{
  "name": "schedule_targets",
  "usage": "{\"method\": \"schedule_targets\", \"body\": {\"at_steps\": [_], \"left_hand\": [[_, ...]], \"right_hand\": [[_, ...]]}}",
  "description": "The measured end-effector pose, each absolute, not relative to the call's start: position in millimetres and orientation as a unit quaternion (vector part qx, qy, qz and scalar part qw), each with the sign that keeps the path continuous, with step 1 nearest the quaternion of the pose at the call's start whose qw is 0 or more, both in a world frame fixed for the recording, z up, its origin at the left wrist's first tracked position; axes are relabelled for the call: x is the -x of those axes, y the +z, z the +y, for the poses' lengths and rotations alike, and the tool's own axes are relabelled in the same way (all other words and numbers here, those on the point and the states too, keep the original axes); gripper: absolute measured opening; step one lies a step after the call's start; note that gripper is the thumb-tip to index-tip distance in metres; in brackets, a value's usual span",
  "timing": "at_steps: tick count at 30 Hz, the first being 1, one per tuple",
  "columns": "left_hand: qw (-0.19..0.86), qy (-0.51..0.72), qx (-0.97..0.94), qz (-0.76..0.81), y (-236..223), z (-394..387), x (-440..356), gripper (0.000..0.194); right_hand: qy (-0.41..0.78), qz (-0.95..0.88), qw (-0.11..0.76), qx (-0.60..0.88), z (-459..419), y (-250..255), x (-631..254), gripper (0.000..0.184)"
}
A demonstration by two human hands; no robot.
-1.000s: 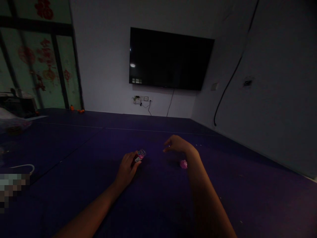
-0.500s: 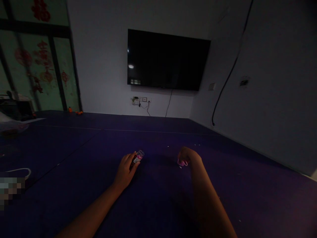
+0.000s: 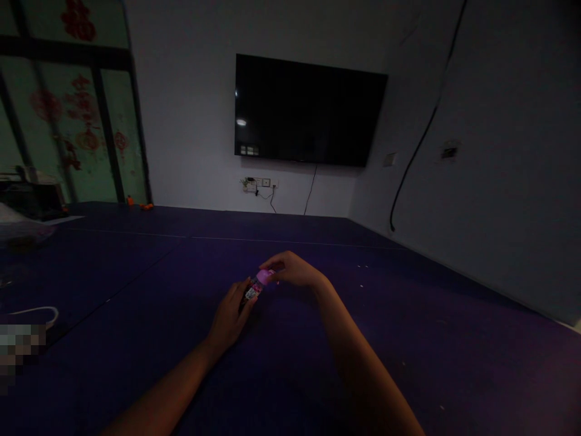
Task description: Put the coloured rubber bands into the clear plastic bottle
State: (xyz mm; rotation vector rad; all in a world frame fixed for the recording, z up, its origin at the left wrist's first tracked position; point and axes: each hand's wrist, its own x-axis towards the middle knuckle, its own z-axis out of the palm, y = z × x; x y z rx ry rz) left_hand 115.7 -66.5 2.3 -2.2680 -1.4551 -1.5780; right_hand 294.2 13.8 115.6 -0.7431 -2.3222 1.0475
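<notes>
The room is dim. My left hand (image 3: 230, 316) rests on the dark purple mat (image 3: 136, 339) with its fingers wrapped round a small bottle (image 3: 252, 292) that has a pink and white label. My right hand (image 3: 293, 270) is just beyond it, pinching a small pink cap (image 3: 264, 276) right at the top of the bottle. Cap and bottle touch or nearly touch; I cannot tell which.
A black wall-mounted TV (image 3: 308, 110) hangs ahead, with sockets and cables (image 3: 259, 183) below it. A white cable (image 3: 36, 312) lies on the mat at the left. Glass doors with red decorations (image 3: 72, 115) stand at the far left, clutter (image 3: 27, 206) beside them.
My right hand picked the pink cap up off the mat at the right and carried it left to the top of the bottle. My left hand stayed put, holding the bottle.
</notes>
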Motion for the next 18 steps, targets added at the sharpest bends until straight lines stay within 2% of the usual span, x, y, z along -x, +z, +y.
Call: {"method": "schedule_targets", "body": {"at_steps": [7, 18], "left_hand": [[-0.001, -0.508, 0.729, -0.459, 3.6, -66.0, -116.7, 0.037], [-0.058, -0.512, 0.735, -0.441, 7.9, -72.5, -116.8, 0.035]], "right_hand": [[0.385, -0.856, 0.226, 0.26, 16.0, 111.5, -293.1, 0.038], [0.38, -0.877, 0.232, 0.178, 12.9, 117.2, -296.8, 0.029]]}}
